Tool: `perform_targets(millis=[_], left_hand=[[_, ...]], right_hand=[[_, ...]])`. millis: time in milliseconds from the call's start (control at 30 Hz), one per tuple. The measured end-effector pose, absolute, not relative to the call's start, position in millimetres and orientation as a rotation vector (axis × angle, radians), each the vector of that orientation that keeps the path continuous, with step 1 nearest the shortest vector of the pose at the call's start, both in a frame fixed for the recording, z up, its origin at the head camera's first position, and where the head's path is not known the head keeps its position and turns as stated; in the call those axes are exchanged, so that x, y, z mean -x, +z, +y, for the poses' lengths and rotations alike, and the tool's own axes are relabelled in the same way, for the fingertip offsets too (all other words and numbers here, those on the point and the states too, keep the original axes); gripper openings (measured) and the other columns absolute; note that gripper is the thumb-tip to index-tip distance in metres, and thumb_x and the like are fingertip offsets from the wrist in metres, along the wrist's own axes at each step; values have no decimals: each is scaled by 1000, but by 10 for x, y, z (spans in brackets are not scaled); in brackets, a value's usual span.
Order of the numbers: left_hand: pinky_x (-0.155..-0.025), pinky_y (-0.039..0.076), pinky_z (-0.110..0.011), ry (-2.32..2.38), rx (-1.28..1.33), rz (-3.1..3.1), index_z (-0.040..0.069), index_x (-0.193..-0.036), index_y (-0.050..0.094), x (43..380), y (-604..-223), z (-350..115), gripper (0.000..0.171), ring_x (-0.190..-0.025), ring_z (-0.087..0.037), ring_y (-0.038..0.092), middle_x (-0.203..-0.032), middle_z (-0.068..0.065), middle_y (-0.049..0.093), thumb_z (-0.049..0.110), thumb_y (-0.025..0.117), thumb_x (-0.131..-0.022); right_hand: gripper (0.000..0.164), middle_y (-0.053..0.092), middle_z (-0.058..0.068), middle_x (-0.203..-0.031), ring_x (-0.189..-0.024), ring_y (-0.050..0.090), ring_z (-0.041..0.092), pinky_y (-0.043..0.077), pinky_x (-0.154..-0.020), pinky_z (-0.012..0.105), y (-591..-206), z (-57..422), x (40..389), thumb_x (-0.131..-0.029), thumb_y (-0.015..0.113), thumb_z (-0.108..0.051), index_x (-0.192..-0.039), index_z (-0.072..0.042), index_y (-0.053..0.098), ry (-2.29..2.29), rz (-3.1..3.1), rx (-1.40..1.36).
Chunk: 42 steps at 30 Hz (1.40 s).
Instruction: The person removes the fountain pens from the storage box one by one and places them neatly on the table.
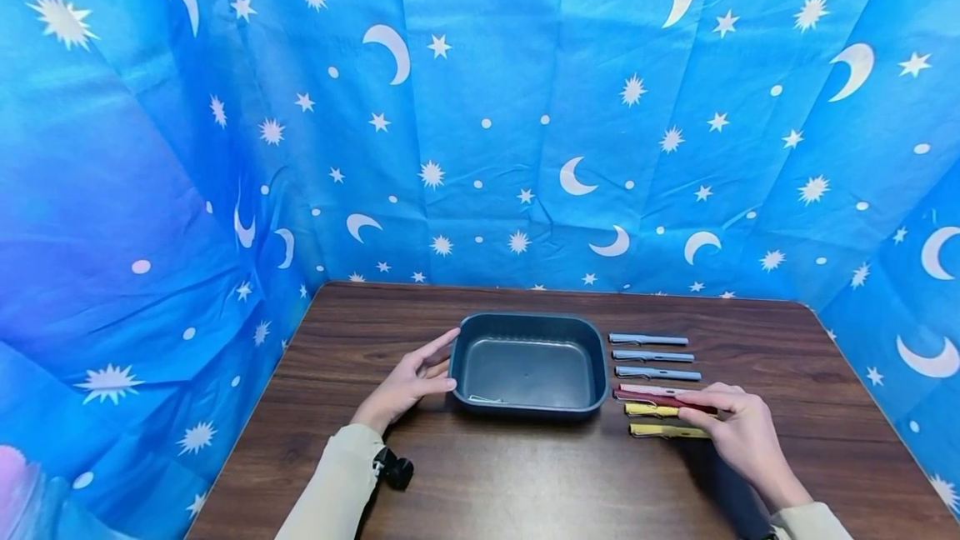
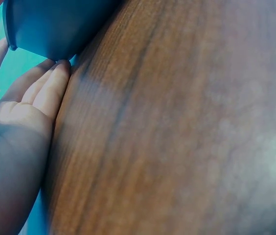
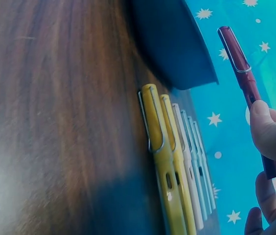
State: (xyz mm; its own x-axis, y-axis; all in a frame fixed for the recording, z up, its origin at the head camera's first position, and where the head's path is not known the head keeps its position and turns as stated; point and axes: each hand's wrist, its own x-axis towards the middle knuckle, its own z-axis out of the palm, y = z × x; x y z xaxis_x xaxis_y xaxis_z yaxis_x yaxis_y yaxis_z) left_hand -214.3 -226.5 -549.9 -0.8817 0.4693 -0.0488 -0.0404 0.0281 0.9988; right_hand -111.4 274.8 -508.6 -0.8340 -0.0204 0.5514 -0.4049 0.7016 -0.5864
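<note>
My right hand (image 1: 742, 432) pinches a dark red pen (image 3: 236, 54) with a wire clip between thumb and fingers, held above the row of pens. Below it lie two yellow pens (image 3: 157, 122) and a pale pink pen (image 3: 178, 117). Farther back lie several light blue pens (image 1: 652, 357), side by side. My left hand (image 1: 405, 390) touches the left side of a dark blue-grey plastic bin (image 1: 528, 413), fingers and thumb extended along its wall and rim. Inside the bin, at its near left corner, a thin silvery strip (image 1: 486, 399) shows.
The dark wood-grain table (image 1: 510, 482) carries the bin in the middle, with the pens just to its right. A blue cloth (image 1: 495, 107) printed with moons and stars hangs behind and at both sides. A small black device (image 1: 395, 469) sits at the left wrist.
</note>
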Motion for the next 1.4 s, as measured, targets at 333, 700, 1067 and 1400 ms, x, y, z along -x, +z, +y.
perform_targets(millis=[333,700,1067,1400], left_hand=[[-114,46,-25,1901,-466,1959,28,-165,36,2153,-5513,-2269,78,-153,-35,38,-170,-12,32,5,71,-99],[-114,45,-25,1910,-463,1958,28,-164,38,2170,-5525,-2270,78,-152,-32,41,-169,-8,34,8,74,-98],[-114,45,-25,1909,-443,1953,32,-163,40,2173,-5535,-2280,77,-151,-30,42,-169,-5,35,6,73,-98],[-114,45,-24,1914,-448,1946,31,-163,40,2177,-5552,-2282,77,-152,-30,42,-169,-5,34,4,72,-99]], right_hand=[[32,73,-11,-75,-75,56,-2,42,-63,18,-5190,2836,999,-61,95,6,-82,-16,86,969,-2376,-319],[35,71,-16,-75,-78,56,-4,42,-65,16,-5270,2930,855,-59,95,6,-83,-18,86,945,-2393,-346],[37,71,-18,-76,-77,59,0,43,-67,17,-5441,3022,789,-56,96,3,-80,-23,85,871,-2388,-373],[35,69,-20,-75,-75,60,4,42,-65,18,-5534,3048,762,-55,97,0,-75,-26,84,791,-2438,-351]])
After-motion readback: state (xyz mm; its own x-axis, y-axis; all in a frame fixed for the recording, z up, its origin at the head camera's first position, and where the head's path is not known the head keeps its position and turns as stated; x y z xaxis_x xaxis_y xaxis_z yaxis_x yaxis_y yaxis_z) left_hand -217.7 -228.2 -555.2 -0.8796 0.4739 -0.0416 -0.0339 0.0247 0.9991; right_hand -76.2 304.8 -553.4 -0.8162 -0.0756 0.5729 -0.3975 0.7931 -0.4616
